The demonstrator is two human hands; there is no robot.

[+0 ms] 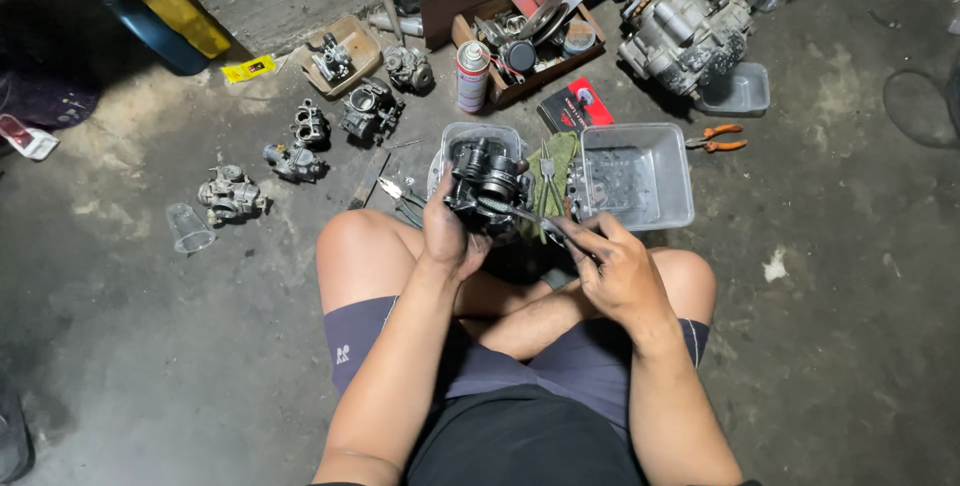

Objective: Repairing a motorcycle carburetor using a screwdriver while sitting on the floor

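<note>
The person sits cross-legged on the grey concrete floor (850, 276). The left hand (452, 236) is closed around a black metal carburetor body (486, 184) and holds it up above the knees, in front of a clear plastic tub (462, 136). The right hand (618, 268) pinches a thin metal tool (520, 213) — its grip is together on the handle end, and the tip of the tool touches the lower side of the carburetor body.

Just beside the right hand, on the floor, stands a clear square plastic container (640, 178). Between this container and the carburetor body lies a green cloth (556, 161) with small tools on it. A pair of orange-handled pliers (716, 138) lies near the far corner of the container.

To the left of the person several grey metal carburetors (232, 196) are spread on the floor, well apart from the hands, and a clear plastic cup (187, 227) lies tilted near them. Further away stand a white and red spray can (472, 76), a wooden box of parts (530, 46) and a grey engine block (685, 21) — all of them beyond the tub.
</note>
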